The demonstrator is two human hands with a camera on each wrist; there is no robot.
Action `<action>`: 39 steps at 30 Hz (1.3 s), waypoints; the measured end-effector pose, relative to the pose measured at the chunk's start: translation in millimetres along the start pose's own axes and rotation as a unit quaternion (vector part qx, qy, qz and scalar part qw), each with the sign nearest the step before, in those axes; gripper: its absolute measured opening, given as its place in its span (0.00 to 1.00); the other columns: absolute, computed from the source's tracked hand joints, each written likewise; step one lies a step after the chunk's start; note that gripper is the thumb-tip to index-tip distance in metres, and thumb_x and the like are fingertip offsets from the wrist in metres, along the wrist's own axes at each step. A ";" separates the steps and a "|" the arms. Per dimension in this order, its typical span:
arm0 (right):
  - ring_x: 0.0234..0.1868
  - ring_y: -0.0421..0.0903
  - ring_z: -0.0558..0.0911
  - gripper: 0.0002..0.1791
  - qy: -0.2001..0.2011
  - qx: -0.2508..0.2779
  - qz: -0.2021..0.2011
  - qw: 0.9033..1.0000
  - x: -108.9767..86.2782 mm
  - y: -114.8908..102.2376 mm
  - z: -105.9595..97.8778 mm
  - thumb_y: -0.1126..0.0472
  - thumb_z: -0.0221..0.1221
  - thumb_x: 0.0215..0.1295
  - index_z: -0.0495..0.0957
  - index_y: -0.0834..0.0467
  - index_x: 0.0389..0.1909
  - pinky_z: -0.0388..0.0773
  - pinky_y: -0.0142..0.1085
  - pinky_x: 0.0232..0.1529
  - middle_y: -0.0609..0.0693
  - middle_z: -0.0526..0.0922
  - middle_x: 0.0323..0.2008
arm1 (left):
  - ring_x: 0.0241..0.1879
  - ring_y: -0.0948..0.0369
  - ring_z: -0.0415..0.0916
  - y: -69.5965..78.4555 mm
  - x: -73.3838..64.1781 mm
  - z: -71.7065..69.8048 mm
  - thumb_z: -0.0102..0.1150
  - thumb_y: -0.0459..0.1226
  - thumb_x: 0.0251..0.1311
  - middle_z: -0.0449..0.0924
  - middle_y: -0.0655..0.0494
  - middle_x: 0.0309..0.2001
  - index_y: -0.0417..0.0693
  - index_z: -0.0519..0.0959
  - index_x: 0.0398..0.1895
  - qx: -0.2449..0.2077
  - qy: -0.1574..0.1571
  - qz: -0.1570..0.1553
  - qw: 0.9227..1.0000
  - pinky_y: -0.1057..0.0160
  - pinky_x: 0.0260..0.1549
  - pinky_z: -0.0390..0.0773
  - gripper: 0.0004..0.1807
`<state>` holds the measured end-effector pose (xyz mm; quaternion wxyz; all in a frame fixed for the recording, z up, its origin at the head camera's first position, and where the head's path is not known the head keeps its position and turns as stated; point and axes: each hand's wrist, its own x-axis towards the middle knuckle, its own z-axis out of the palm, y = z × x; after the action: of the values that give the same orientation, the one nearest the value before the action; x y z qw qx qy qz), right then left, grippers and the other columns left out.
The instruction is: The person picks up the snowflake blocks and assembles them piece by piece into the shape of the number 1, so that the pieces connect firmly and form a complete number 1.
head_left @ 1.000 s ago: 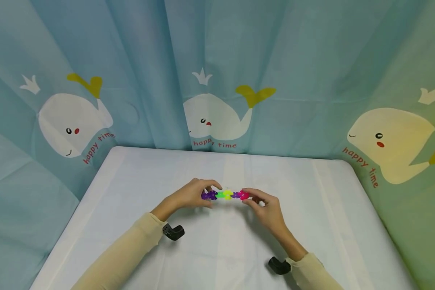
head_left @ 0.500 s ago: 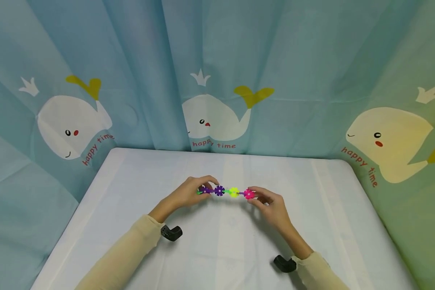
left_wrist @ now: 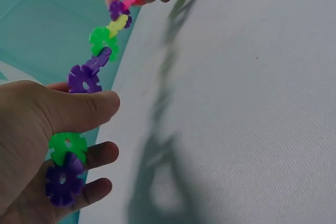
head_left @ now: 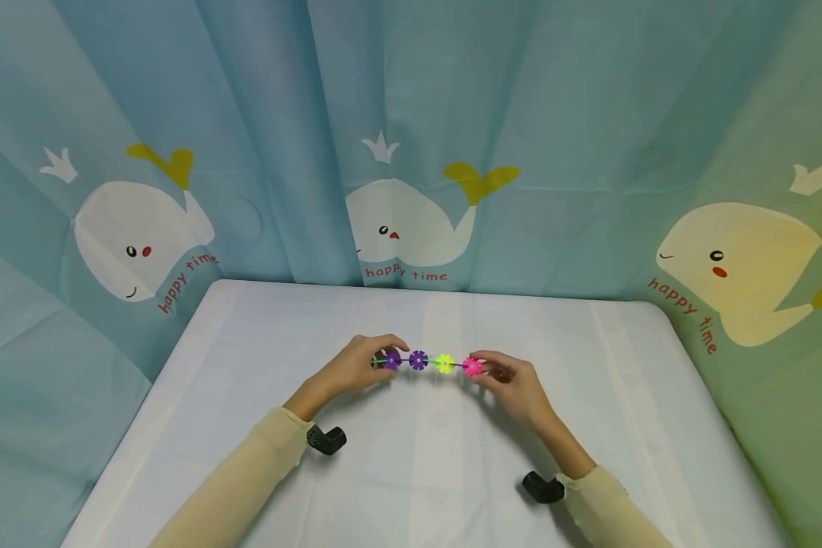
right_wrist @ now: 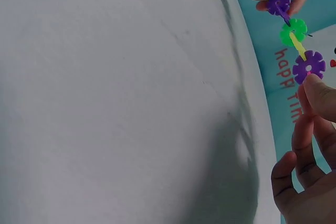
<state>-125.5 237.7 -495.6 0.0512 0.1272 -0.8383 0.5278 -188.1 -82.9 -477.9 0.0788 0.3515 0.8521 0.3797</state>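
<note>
A chain of interlocked snowflake discs is stretched between my two hands, held above the table. My left hand (head_left: 358, 364) pinches it near its left end. In the left wrist view, a green disc (left_wrist: 59, 142) and a purple disc (left_wrist: 62, 183) hang past the thumb toward the palm, and the disc under the thumb is partly hidden. My right hand (head_left: 523, 388) pinches the pink disc (head_left: 472, 367) at the other end. Between the hands run a yellow disc (head_left: 444, 364), a purple disc (head_left: 418, 360) and others seen edge-on.
The white-covered table (head_left: 356, 502) lies beneath both hands. A blue-green curtain (head_left: 575, 152) printed with white whales closes in the back and sides. Black devices (head_left: 327, 440) sit by the wrists, at the cream sleeves (head_left: 246, 472).
The chain has turned, so several discs that showed edge-on now face the head camera. My right hand has shifted slightly right, my left hand slightly left. Both keep their grip.
</note>
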 end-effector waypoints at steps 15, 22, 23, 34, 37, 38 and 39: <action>0.32 0.47 0.82 0.19 -0.008 -0.069 0.015 0.997 20.8 16.9 -6.0 0.66 0.72 0.61 0.86 0.56 0.54 0.77 0.33 0.31 0.54 0.88 0.39 | 0.48 0.56 0.79 -14.3 21.8 7.8 0.73 0.31 0.60 0.81 0.52 0.49 0.44 0.84 0.55 0.037 0.019 0.004 0.999 0.56 0.51 0.78 0.19; 0.32 0.48 0.81 0.19 -0.005 -0.079 0.021 0.997 27.2 22.0 -6.3 0.67 0.72 0.61 0.85 0.56 0.53 0.77 0.33 0.30 0.54 0.87 0.39 | 0.44 0.57 0.80 -25.7 29.2 12.6 0.75 0.31 0.57 0.83 0.51 0.46 0.41 0.83 0.53 0.017 0.068 -0.024 0.997 0.59 0.47 0.80 0.20; 0.32 0.48 0.81 0.19 -0.004 -0.081 0.021 0.997 28.1 22.3 -6.5 0.67 0.72 0.61 0.86 0.56 0.53 0.77 0.33 0.30 0.54 0.87 0.39 | 0.44 0.57 0.81 -26.8 29.8 12.7 0.75 0.32 0.57 0.84 0.52 0.47 0.41 0.83 0.52 0.012 0.073 -0.026 0.997 0.59 0.48 0.81 0.19; 0.36 0.49 0.82 0.19 0.001 -0.109 0.029 0.994 38.7 23.7 -4.7 0.67 0.73 0.60 0.86 0.58 0.53 0.78 0.33 0.34 0.55 0.87 0.39 | 0.45 0.57 0.82 -33.2 33.3 11.2 0.76 0.32 0.57 0.86 0.52 0.48 0.42 0.85 0.52 -0.003 0.075 -0.033 0.997 0.57 0.49 0.80 0.19; 0.36 0.50 0.81 0.19 -0.002 -0.120 0.029 0.992 42.3 24.9 -3.0 0.68 0.73 0.60 0.85 0.59 0.53 0.76 0.33 0.34 0.55 0.86 0.38 | 0.45 0.58 0.81 -35.9 36.3 11.1 0.76 0.32 0.56 0.86 0.52 0.48 0.43 0.85 0.52 -0.005 0.073 -0.043 0.996 0.57 0.49 0.80 0.19; 0.36 0.49 0.80 0.19 -0.001 -0.123 0.029 0.992 43.6 25.7 -2.4 0.68 0.73 0.59 0.85 0.59 0.53 0.76 0.33 0.34 0.54 0.86 0.38 | 0.45 0.58 0.81 -37.1 37.8 11.0 0.76 0.33 0.56 0.86 0.53 0.48 0.43 0.85 0.52 -0.005 0.071 -0.046 0.996 0.57 0.50 0.80 0.19; 0.36 0.49 0.80 0.19 0.000 -0.126 0.028 0.992 44.7 26.8 -2.1 0.67 0.73 0.59 0.85 0.60 0.53 0.75 0.33 0.34 0.54 0.86 0.38 | 0.45 0.58 0.81 -38.1 39.3 10.8 0.76 0.33 0.57 0.86 0.53 0.48 0.43 0.85 0.52 -0.004 0.068 -0.048 0.996 0.57 0.50 0.80 0.19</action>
<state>-175.8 243.4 -508.2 0.0514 0.0960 -0.9012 0.4194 -233.4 -68.3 -507.0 0.0402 0.2828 0.8700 0.4019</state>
